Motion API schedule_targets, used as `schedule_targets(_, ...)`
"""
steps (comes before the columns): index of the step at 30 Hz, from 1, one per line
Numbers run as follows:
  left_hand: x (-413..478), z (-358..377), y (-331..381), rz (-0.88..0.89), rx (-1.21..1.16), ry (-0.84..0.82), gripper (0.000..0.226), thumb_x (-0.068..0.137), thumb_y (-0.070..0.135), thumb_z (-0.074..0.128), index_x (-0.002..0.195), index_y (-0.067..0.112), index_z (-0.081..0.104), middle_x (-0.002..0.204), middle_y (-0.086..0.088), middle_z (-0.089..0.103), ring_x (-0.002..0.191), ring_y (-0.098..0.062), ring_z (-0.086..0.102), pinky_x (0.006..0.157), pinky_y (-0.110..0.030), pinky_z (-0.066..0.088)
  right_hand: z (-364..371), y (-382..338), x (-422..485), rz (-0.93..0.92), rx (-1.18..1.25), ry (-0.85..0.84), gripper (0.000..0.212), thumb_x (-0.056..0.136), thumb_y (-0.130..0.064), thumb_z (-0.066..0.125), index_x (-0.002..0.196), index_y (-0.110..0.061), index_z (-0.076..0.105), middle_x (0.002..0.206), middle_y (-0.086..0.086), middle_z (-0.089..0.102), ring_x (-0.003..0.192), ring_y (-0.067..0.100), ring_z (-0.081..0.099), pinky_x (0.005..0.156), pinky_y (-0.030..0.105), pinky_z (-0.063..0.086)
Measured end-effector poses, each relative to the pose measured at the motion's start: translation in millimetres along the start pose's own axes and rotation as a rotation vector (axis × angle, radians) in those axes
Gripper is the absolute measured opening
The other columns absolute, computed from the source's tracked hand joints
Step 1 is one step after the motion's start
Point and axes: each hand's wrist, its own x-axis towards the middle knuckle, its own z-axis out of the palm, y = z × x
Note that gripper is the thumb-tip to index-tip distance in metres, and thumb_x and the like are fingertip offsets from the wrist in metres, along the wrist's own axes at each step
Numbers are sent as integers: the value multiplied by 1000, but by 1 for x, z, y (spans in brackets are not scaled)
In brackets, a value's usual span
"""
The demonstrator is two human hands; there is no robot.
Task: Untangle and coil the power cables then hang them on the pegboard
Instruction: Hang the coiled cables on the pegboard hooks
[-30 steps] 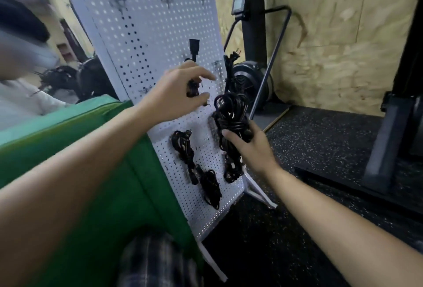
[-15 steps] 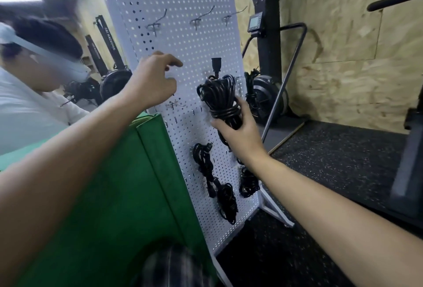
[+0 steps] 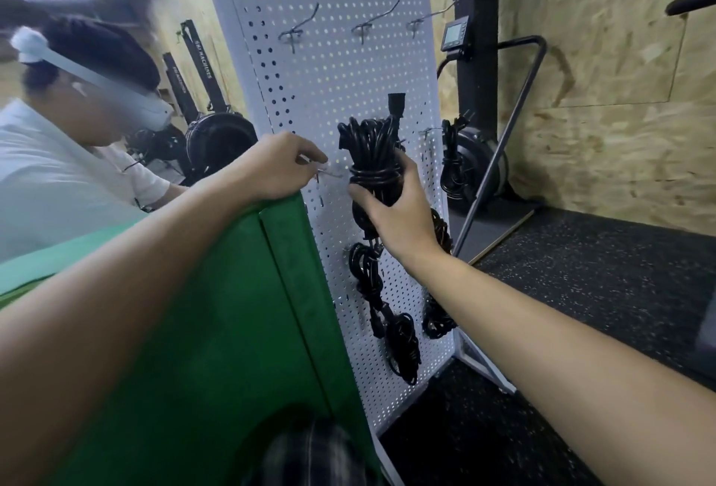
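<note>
A white pegboard [image 3: 333, 71] stands upright in front of me. My right hand [image 3: 395, 210] grips a coiled black power cable [image 3: 372, 152] and holds it against the board at mid height, its plug end pointing up. My left hand [image 3: 279, 166] pinches a small metal hook [image 3: 329, 172] on the board just left of that coil. Two more coiled black cables, one [image 3: 387, 311] in the middle and one [image 3: 439, 315] at the right edge, hang lower on the board. Another cable [image 3: 451, 160] hangs from a hook at the board's right edge.
Three bare hooks [image 3: 298, 30] stick out near the board's top. A green surface [image 3: 217, 311] lies at the lower left against the board. A person in a white shirt [image 3: 58, 175] sits at left. Black exercise machines [image 3: 476, 59] stand behind on dark rubber flooring [image 3: 581, 272].
My left hand dropped from the upper board to the hook beside the coil and pinched it. My right hand keeps the coil at about the same place on the board.
</note>
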Motion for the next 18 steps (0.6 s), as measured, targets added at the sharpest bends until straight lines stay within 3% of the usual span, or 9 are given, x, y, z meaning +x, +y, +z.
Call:
schedule_targets(2,1,2,-1,3,22,-50,39,103,14,51,131,29,72,127,3,72,103,-21,71,88,-36,58,3,2,0,-10,0,14,86,84,-46,84,154,-29,37,132,-20,58,120,-1,52,102,17,35)
schedule_targets(5,-2,4,-4,-9,31,-111,44,99,12,51,130,34,72,122,0,76,109,-34,72,95,-55,59,9,3,2,-42,-20,16,85,83,-43,87,151,-27,40,118,-33,54,102,-28,49,85,-6,30)
schedule_targets(7,-2,4,-7,-15,-6,-93,43,99,13,53,127,37,73,119,3,77,106,-36,73,96,-58,58,13,2,3,-54,-31,38,84,81,-42,88,149,-26,42,113,-35,54,98,-34,46,82,-9,30)
schedule_targets(12,-1,6,-14,-10,-86,-99,46,98,11,53,122,43,75,128,14,72,106,-39,72,99,-59,56,16,9,-9,-120,-19,111,79,76,-39,92,141,-27,49,123,-16,67,113,-6,61,94,5,42)
schedule_targets(16,1,8,-20,-5,-176,-76,61,97,12,55,80,69,70,116,8,78,94,-21,60,96,-52,54,16,24,-20,-159,-115,108,76,73,-41,94,137,-26,56,122,-7,68,113,8,64,98,23,49)
schedule_targets(18,2,9,-20,-4,-194,-75,65,97,12,55,75,71,68,112,7,79,91,-18,58,89,-48,56,16,27,-22,-161,-144,120,79,71,-44,93,138,-26,56,122,-5,68,114,11,64,100,31,52)
